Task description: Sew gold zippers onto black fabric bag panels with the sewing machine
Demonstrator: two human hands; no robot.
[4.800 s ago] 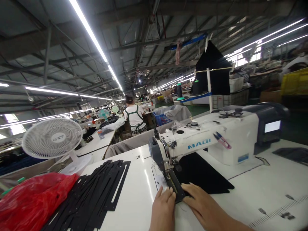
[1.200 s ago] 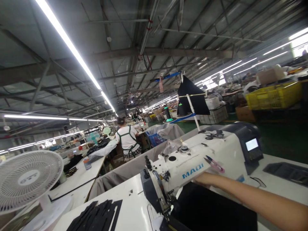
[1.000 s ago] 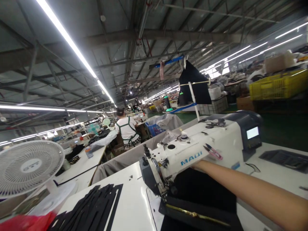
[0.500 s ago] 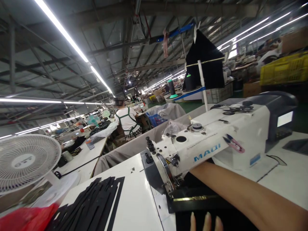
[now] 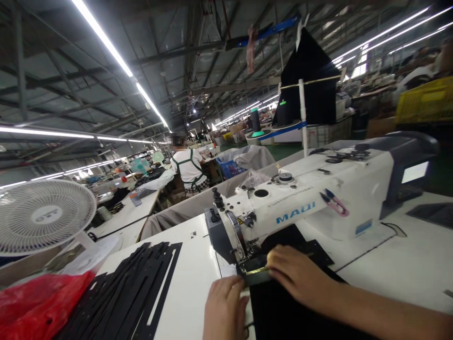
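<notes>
A piece of black fabric [image 5: 279, 309] lies on the bed of a white sewing machine [image 5: 339, 189]. Along its edge runs a gold-toothed zipper [image 5: 257, 271] on a dark strip, just in front of the needle area. My right hand [image 5: 290, 269] is closed on the zipper end, fingers bent over the strip. At the strip's left end, beside the presser foot, my left hand [image 5: 226, 302] has its fingers together and curled on the edge. Its fingertips partly hide what they pinch. Behind my right hand, more black material passes under the machine arm.
Black strips [image 5: 130, 293] are piled on the white table at left, beside a red plastic bag [image 5: 42, 302]. A white fan [image 5: 47, 215] stands behind them. Pink-handled thread snips [image 5: 334, 203] rest against the machine arm. A person [image 5: 189, 165] sits farther back.
My right hand has drawn back from behind the machine arm onto the zipper. My left hand has moved up and left from the bottom edge to the strip's end. The view has shifted slightly.
</notes>
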